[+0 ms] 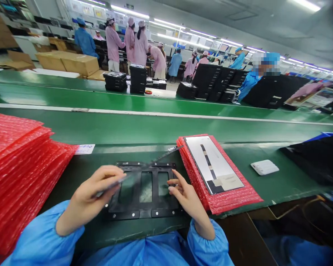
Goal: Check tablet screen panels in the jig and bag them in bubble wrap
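Note:
My left hand (96,194) is closed in a pinch on the near corner of a thin clear film sheet (148,168), which slants up and right over a black frame fixture (144,190) on the green bench. My right hand (184,194) rests on the fixture's right side with its fingers bent and apart, pressing the frame. Just right of the fixture lies a grey flat panel (213,164) on a stack of red bubble-wrap bags (227,199).
A tall pile of red bubble-wrap bags (19,166) fills the left. A white pad (264,167) and black trays (319,157) lie to the right. Behind run green conveyor belts (161,125), with black tray stacks (115,81), cardboard boxes (69,62) and several workers beyond.

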`<state>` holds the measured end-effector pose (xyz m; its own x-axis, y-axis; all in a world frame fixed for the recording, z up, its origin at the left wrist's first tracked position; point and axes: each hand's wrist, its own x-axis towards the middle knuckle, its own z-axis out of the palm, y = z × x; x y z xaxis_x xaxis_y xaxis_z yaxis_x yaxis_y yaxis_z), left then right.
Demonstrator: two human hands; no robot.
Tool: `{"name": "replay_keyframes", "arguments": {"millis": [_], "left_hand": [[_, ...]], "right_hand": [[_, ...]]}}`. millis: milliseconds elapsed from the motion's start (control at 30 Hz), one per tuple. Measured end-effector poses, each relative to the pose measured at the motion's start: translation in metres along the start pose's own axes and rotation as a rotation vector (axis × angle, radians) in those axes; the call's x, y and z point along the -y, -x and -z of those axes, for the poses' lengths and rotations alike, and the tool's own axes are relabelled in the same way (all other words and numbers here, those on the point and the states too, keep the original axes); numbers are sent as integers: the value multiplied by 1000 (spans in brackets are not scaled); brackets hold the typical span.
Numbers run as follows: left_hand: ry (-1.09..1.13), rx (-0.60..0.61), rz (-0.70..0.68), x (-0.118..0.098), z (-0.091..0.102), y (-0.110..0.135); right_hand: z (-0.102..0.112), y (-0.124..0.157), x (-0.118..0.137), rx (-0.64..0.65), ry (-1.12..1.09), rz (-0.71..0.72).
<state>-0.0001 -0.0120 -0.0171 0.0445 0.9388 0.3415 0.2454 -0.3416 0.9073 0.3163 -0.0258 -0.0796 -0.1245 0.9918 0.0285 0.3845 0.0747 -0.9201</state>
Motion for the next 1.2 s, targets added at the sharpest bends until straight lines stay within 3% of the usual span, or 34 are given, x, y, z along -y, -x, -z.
{"name": "replay_keyframes", "arguments": {"millis": [67, 133, 200, 333, 433, 567, 700, 833, 900, 1000, 1200], "left_hand": [[-254, 54, -369, -8, -2, -10], [-390, 128, -504, -8, -6, -25], [-364, 146, -385, 0, -11, -44], [-74, -155, 125, 33, -22, -96], [178, -237, 409, 56, -25, -144], [164, -194, 571, 80, -17, -202], [28, -253, 616, 101, 7, -233], [-174, -388, 505, 116, 25, -231], [-239, -376, 427, 118, 24, -219], [-273, -219, 300, 114, 11, -187], [-308, 53, 113, 98, -15, -94]], "right_hand": [[0, 4, 3, 40, 32, 25], [3, 12, 10, 85, 43, 58], [7, 23, 16, 99, 40, 89], [23, 48, 27, 67, 19, 177], [38, 66, 30, -25, 58, 241], [62, 78, 22, -316, 296, 177], [95, 76, 3, -568, 671, 37], [122, 69, -12, -592, 1064, -120], [130, 64, -13, -595, 1152, -187], [137, 53, -7, -588, 1183, -261], [167, 23, 8, -418, 1152, -591]]}}
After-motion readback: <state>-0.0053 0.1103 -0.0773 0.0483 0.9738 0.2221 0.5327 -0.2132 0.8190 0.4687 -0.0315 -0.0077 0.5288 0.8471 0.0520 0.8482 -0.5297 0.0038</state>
